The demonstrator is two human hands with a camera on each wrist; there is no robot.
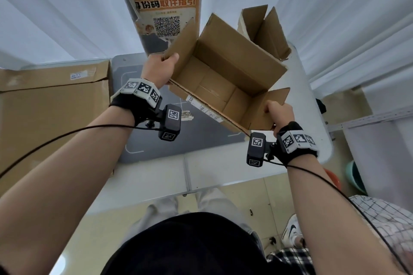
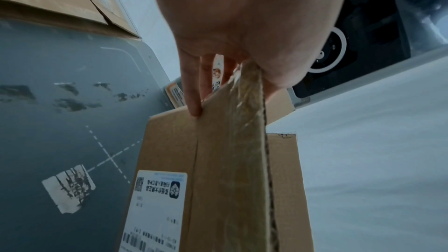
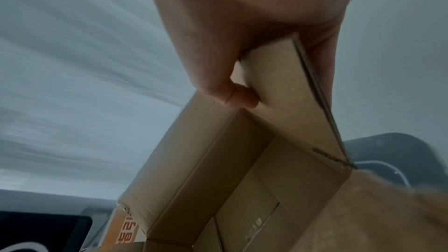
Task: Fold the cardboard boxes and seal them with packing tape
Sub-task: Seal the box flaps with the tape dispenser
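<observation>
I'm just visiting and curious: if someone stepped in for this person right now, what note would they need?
Left hand grips the left flap of the open box; right hand grips its right flap.
The box is over the grey mat. A second open box stands behind it; flat cardboard lies at left.
Done: box opened up, bottom flaps folded shut.
Left: fold the top flaps, tape them. No tape in view.

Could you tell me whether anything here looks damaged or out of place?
Yes: the orange poster on the grey kiosk has a torn, peeling top edge, and a scuffed, half-scraped label sticks to the dark mat. The open box held by the left hand and right hand looks sound.
</observation>
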